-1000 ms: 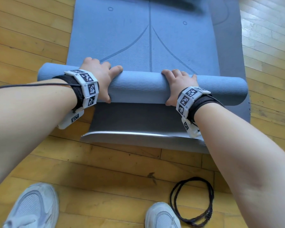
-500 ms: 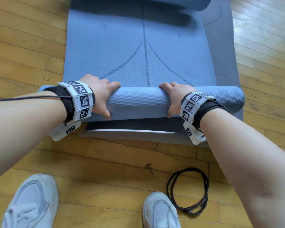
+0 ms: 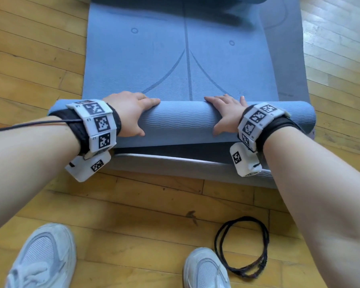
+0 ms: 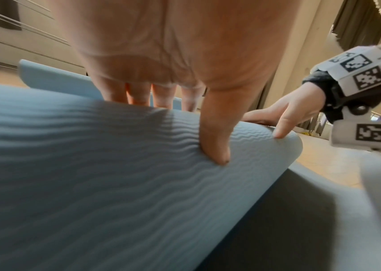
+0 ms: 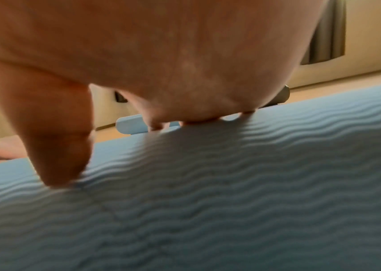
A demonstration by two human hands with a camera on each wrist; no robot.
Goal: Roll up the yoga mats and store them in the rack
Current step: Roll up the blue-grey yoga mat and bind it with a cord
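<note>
The blue mat (image 3: 181, 75) lay on a grey mat (image 3: 175, 168) on the floor (image 3: 133, 206). Its near end was a roll (image 3: 181, 122). The left hand (image 3: 131, 113) and right hand (image 3: 227, 116) lay spread on top of the roll, thumbs pressing its near side. A black cord (image 3: 243, 246) lay by the right shoe (image 3: 206, 269).

The blue mat (image 3: 133, 69) lies flat on the floor (image 3: 29, 59), its near end rolled into a tube w/ a wavy ribbed outside. It is on top of a grey mat (image 3: 287, 59), which shows along the right side & at the near edge
</note>
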